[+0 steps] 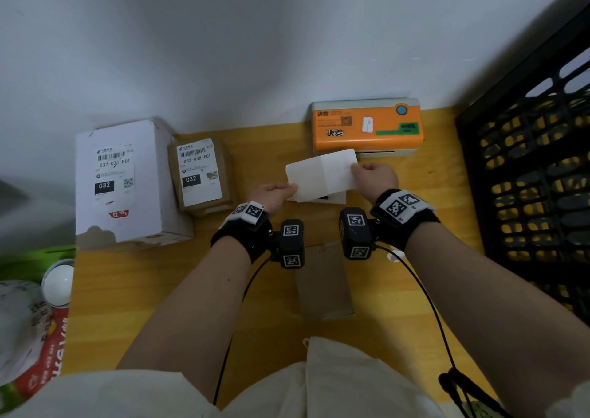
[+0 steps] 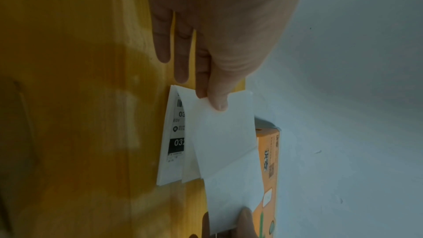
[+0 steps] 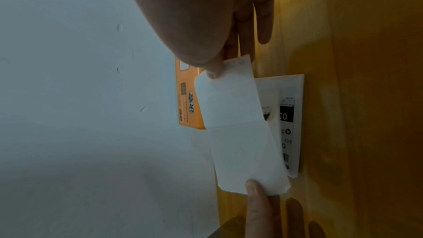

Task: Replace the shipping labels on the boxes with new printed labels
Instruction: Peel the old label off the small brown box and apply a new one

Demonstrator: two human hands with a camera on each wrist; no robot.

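Label strip (image 1: 322, 175) pinched at both ends above table (image 1: 178, 290).
Left hand (image 1: 274, 194) pinches near end, right hand (image 1: 376, 176) the printer-side end; long axis runs hand to hand.

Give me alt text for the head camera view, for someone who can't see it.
Two hands, left and right, pinch opposite ends of a blank white paper label strip over a yellow wooden table, in front of an orange label printer. At left stand a white cardboard box and a smaller brown one, both labelled.
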